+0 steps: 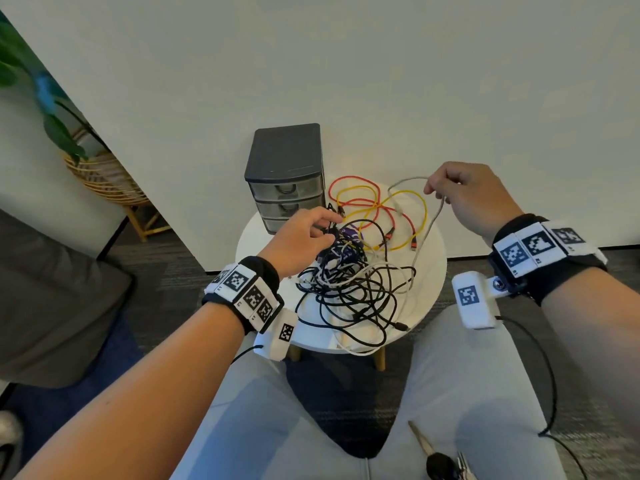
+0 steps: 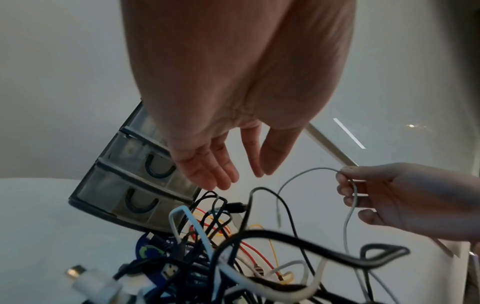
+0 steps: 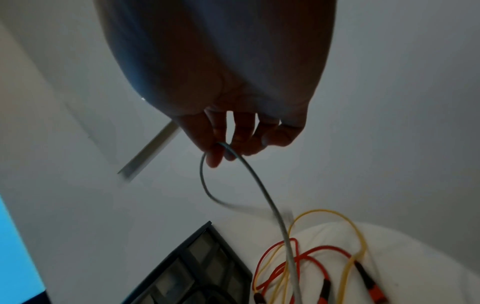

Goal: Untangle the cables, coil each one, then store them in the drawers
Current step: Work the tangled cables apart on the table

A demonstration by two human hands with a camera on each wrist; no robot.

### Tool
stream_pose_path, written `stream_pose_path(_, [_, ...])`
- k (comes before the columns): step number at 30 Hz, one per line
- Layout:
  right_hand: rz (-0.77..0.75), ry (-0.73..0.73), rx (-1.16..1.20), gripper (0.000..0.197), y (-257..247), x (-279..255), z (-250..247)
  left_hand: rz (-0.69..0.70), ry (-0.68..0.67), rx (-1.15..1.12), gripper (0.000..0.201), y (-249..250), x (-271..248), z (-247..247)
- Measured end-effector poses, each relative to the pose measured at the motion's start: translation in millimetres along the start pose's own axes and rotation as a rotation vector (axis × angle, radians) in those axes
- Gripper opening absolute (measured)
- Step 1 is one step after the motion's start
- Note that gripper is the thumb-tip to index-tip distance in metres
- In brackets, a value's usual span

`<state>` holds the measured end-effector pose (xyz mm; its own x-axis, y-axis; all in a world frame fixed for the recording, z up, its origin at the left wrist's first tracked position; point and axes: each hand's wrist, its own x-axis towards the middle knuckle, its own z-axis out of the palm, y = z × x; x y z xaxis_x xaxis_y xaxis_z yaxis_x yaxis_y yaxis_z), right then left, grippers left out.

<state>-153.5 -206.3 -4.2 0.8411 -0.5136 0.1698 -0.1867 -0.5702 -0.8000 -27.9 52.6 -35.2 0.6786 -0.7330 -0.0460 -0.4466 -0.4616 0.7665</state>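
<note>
A tangle of black and white cables [image 1: 353, 289] lies on a round white table [image 1: 429, 271]. Red [image 1: 349, 177] and yellow [image 1: 423, 202] cables loop behind it. My right hand [image 1: 438, 195] pinches a thin grey cable [image 1: 427, 230] and holds it raised above the table's right side; the right wrist view shows the grey cable [image 3: 272, 205] hanging from that hand [image 3: 223, 153]. My left hand [image 1: 325, 226] hovers over the tangle's far left with straight fingers [image 2: 207, 174], holding nothing. The dark drawer unit [image 1: 284, 174] stands shut at the back left.
A white wall rises directly behind the table. A plant in a wicker stand [image 1: 104, 174] and a grey sofa [image 1: 52, 289] are to the left. Keys [image 1: 440, 462] rest on my lap. The tangle spills over the table's front edge.
</note>
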Motion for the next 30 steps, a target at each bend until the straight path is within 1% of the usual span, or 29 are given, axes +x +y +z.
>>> stream_pose_path(4, [-0.051,-0.160,-0.124,0.026,-8.2,-10.0,1.0,0.098,0.029,0.107,0.017,6.6,-3.7,4.5])
stream_pose_path(5, [-0.062,-0.199,-0.152,0.025,-8.6,-11.4,3.1,0.124,0.023,0.128,0.013,8.6,-5.1,6.5])
stream_pose_path(7, [-0.082,-0.265,-0.200,0.022,-6.5,-12.6,9.9,0.178,-0.032,0.157,0.004,13.2,-8.2,10.5])
stream_pose_path(9, [-0.069,-0.331,-0.235,0.017,0.4,-12.8,21.1,0.222,-0.114,0.232,0.011,14.6,-9.4,17.7])
stream_pose_path(10, [-0.054,-0.360,-0.248,0.016,5.0,-13.8,28.0,0.218,-0.150,0.302,0.015,13.8,-8.7,21.9])
stream_pose_path(11, [-0.036,-0.383,-0.255,0.021,9.2,-15.3,34.6,0.187,-0.184,0.393,0.020,11.8,-6.7,25.4])
stream_pose_path(13, [-0.015,-0.429,-0.277,0.039,17.4,-18.6,45.3,0.063,-0.242,0.515,0.028,6.3,-2.5,28.7])
stream_pose_path(14, [-0.019,-0.450,-0.313,0.046,20.6,-20.1,48.5,0.016,-0.255,0.512,0.030,2.7,-0.9,28.8])
stream_pose_path(15, [-0.028,-0.464,-0.359,0.051,22.4,-21.2,50.2,-0.003,-0.254,0.481,0.030,-1.1,0.2,27.8])
stream_pose_path(16, [-0.041,-0.470,-0.406,0.055,24.1,-21.8,50.9,0.000,-0.248,0.441,0.029,-3.1,0.5,25.7])
stream_pose_path(18, [-0.073,-0.450,-0.461,0.058,26.8,-22.4,49.1,0.052,-0.244,0.347,0.025,-5.6,-0.8,20.0])
stream_pose_path(20, [-0.129,-0.392,-0.450,0.052,25.3,-23.7,45.9,0.093,-0.220,0.265,0.021,-7.5,-3.1,13.6])
stream_pose_path(22, [-0.224,-0.349,-0.377,0.038,17.2,-28.0,43.2,0.097,-0.161,0.209,0.018,-11.0,-3.8,6.1])
stream_pose_path(24, [-0.331,-0.365,-0.295,0.022,4.5,-36.0,43.6,0.072,-0.127,0.223,0.019,-15.4,-3.4,-0.4])
stream_pose_path(26, [-0.412,-0.475,-0.259,0.018,-9.8,-46.8,49.0,-0.014,-0.114,0.272,0.021,-17.9,-2.1,-5.7])
stream_pose_path(28, [-0.410,-0.654,-0.325,0.030,-19.8,-55.9,60.4,-0.107,-0.122,0.274,0.023,-16.3,-2.2,-9.8])
stream_pose_path(30, [-0.383,-0.780,-0.510,0.043,-20.3,-58.7,74.1,-0.145,-0.172,0.272,0.023,-12.6,-4.5,-11.1])
